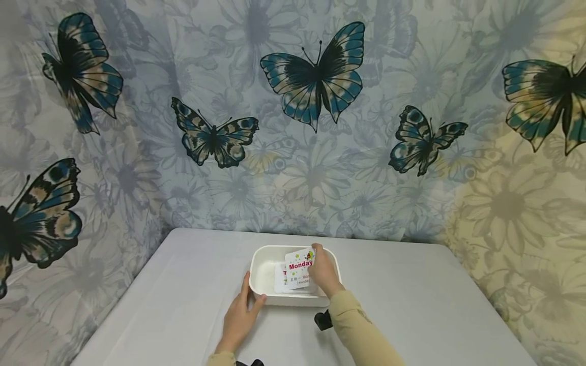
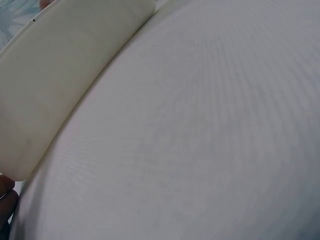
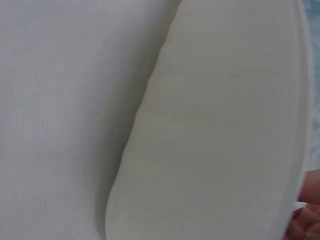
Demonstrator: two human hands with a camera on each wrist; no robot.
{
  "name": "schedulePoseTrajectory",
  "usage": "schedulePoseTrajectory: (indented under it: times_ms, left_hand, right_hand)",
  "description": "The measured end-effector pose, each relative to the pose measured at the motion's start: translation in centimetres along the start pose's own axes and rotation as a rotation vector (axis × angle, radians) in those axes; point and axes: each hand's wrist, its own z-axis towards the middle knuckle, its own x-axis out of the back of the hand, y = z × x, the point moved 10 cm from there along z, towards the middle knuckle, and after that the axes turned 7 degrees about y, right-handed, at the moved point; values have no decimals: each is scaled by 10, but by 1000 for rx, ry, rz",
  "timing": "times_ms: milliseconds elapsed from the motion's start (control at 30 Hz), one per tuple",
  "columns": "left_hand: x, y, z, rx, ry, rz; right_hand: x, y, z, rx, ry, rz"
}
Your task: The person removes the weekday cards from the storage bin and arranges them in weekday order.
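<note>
The largest surface noted is the patterned wall covering (image 1: 316, 203), printed with pale flowers and with dark-edged butterflies in blue and beige. In front of it a table (image 1: 412, 284) with a plain white surface is recorded. A pale yellow-beige sleeve (image 1: 366, 330) is seen on the right arm, extended across the near part of the table; only a cuff of like colour is shown at the left wrist.

The white tray (image 1: 297, 301), rectangular with rounded corners, is set on the table, its outer wall shown close up in both wrist views. By the left hand (image 1: 239, 316) the tray is grasped at its near left corner, the fingers being laid along the left wall and the thumb placed at the front. The right hand (image 1: 324, 270) is positioned over the right part of the tray; by it the Monday card (image 1: 298, 278) is pinched at the right edge. That card is located within the tray's outline, slightly tilted, its red lettering facing up. A second card (image 1: 279, 284) is found lying in the tray, largely covered by the first; only a red "T" can be read. A small black object (image 1: 323, 321) is noted beside the right cuff, and another is partly seen at the bottom edge by the left cuff.
</note>
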Motion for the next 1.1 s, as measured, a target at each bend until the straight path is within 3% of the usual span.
schedulePoseTrajectory:
  times_ms: [167, 300, 433, 700, 867, 1100]
  left_hand:
    - [2, 0, 3, -15, 9, 4]
    - [3, 2, 3, -23, 16, 1]
    - [2, 1, 3, -16, 11, 4]
    - [1, 0, 2, -9, 9, 4]
    - [1, 3, 0, -3, 15, -8]
    - [1, 3, 0, -8, 29, -8]
  right_hand:
    - [20, -4, -1, 23, 64, 44]
    - [48, 9, 2, 23, 152, 99]
    - [81, 33, 5, -36, 210, 176]
    - [127, 90, 6, -192, 225, 272]
    - [133, 118, 5, -235, 205, 242]
    - [118, 143, 2, -278, 139, 238]
